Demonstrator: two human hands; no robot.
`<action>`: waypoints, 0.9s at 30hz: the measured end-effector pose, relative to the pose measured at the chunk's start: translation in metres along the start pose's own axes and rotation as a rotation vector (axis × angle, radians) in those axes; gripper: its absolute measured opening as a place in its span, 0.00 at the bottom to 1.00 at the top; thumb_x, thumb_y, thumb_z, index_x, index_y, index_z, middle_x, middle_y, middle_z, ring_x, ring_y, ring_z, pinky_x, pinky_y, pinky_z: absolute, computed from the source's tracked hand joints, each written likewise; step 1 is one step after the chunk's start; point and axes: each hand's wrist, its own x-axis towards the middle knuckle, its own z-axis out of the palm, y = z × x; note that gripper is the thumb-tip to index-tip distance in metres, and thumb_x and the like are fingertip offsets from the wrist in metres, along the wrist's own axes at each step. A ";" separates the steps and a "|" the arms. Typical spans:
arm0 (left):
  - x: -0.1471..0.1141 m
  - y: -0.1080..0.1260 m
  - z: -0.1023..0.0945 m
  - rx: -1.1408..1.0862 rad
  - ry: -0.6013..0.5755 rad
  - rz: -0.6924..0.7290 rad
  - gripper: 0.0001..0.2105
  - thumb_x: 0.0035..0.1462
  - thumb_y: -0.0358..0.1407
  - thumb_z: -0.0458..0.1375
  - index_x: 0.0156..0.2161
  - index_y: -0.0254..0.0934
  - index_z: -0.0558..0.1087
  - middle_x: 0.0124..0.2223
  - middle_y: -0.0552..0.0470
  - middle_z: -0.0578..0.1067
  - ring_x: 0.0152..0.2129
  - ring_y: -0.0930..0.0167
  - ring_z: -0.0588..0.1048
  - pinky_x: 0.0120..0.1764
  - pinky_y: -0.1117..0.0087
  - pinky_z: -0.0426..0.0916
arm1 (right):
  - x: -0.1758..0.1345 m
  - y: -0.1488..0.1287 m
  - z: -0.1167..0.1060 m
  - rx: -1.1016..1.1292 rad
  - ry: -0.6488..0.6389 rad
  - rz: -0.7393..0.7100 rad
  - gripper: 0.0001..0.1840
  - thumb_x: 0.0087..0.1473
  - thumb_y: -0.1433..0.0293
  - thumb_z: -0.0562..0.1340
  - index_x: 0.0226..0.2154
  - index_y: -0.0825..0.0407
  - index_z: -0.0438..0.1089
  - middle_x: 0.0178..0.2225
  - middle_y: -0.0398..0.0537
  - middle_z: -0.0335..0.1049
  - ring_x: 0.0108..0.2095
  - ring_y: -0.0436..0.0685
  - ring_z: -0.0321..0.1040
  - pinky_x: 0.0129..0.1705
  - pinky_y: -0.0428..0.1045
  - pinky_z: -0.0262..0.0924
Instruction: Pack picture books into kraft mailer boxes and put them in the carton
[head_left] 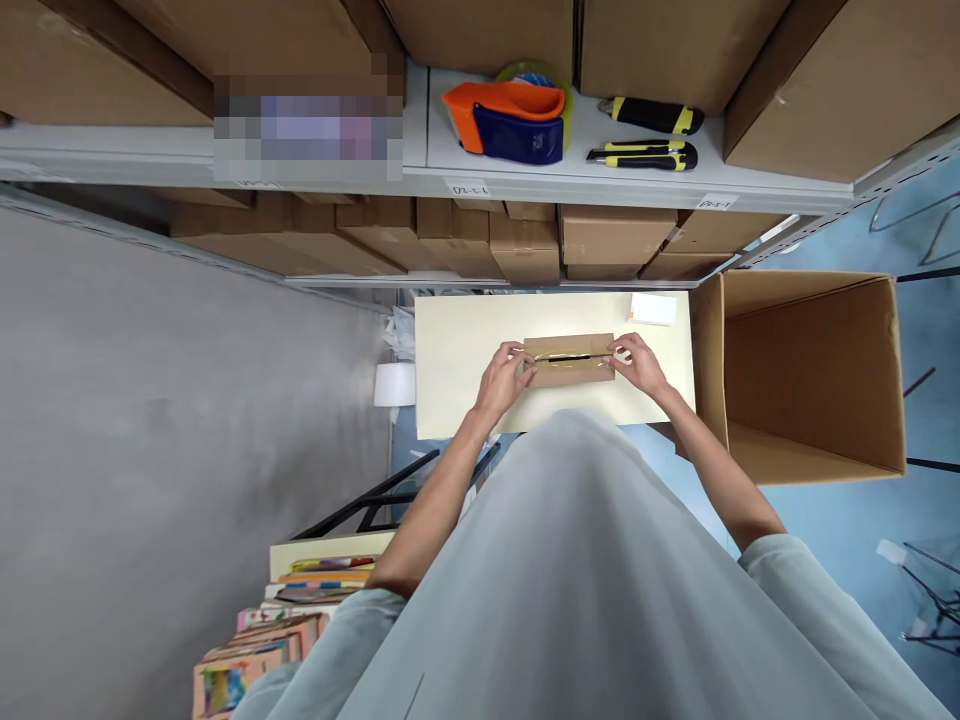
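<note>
A small brown cardboard box [570,377] lies on the cream tabletop, its long side running left to right. A dark gap shows between its two top flaps, and a shiny strip like clear tape runs along their edges. My left hand [502,382] pinches the box at its left end, by the gap. At the opposite end, my right hand [639,362] pinches the flap edges with thumb and fingers. What is inside the box cannot be made out. Just beyond my right hand sits a small white box [652,309].
A large open carton [814,375] stands right of the cream table [457,370]. On the grey shelf [420,180] above are an orange-and-blue tape dispenser [517,125], two utility knives [649,155] and cartons. Stacked books [255,650] are at lower left, near a grey wall [172,400].
</note>
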 end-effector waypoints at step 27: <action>0.022 -0.007 0.005 -0.188 0.003 -0.389 0.04 0.58 0.36 0.69 0.37 0.41 0.80 0.46 0.50 0.80 0.34 0.68 0.80 0.46 0.64 0.77 | 0.011 0.002 0.013 0.118 0.052 0.154 0.23 0.58 0.44 0.71 0.38 0.47 0.78 0.44 0.49 0.69 0.37 0.57 0.72 0.48 0.59 0.75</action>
